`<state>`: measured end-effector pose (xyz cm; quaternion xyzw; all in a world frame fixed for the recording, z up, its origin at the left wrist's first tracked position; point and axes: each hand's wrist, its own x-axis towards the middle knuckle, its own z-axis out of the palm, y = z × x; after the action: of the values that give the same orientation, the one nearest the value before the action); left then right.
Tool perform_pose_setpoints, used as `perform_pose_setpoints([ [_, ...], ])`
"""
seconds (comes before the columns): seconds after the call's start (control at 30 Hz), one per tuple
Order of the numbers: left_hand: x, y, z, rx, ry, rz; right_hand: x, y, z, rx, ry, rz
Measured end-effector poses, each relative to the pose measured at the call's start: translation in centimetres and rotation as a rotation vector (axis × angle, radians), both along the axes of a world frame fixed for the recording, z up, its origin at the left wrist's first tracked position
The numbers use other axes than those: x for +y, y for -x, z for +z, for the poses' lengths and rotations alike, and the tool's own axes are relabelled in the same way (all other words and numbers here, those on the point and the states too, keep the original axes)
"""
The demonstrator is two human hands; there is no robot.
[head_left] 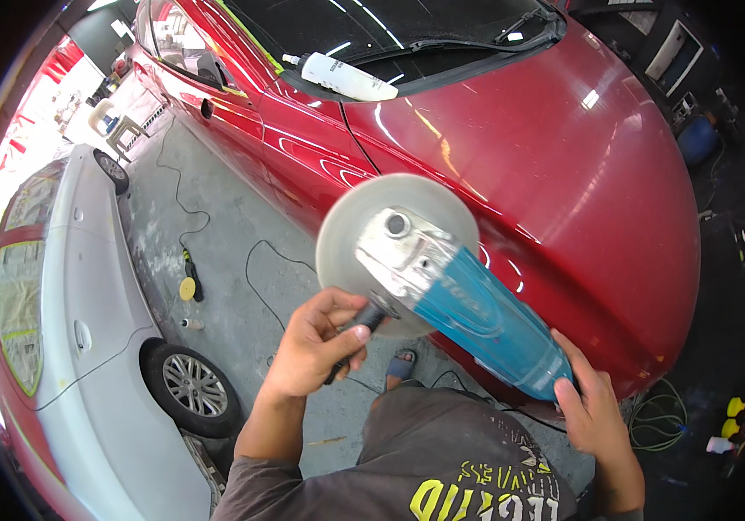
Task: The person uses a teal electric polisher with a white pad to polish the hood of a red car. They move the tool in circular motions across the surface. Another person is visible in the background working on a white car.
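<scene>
A blue and silver power polisher [485,317] with a wide, pale round pad [346,230] is held between both my hands. My left hand [319,339] is closed round the black side handle by the silver head. At the rear of the blue body, my right hand [594,404] grips the tool, its thumb on top. Behind the polisher lies the red car's hood [563,156]; whether the pad touches the paint is hidden. On the hood's far edge by the windshield rests a white squeeze bottle [346,76] on its side.
A grey and red car [99,347] stands at the left. On the floor between the cars lie a smaller polisher with a yellow pad [190,282], a small bottle [191,324] and black cables [255,269]. A stool [121,130] stands further back. A coiled hose [659,425] lies at the right.
</scene>
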<state>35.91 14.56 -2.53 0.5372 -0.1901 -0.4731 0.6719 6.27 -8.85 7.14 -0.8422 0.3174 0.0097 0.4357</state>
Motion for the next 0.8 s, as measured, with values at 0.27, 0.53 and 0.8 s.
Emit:
perform_pose_setpoints([
  [0.27, -4.9, 10.3, 3.7, 0.102, -0.104, -0.334, -0.7, 17.1, -3.9, 0.003, 0.129, -0.094],
  [0.53, -8.4, 14.9, 5.6, 0.043, -0.153, -0.547, 2.1, 23.1, -6.9, 0.054, -0.121, -0.362],
  [0.8, -3.5, 6.0, 5.2, -0.157, -0.136, -0.009, 1.8, 9.7, -6.7, -0.006, -0.201, -0.090],
])
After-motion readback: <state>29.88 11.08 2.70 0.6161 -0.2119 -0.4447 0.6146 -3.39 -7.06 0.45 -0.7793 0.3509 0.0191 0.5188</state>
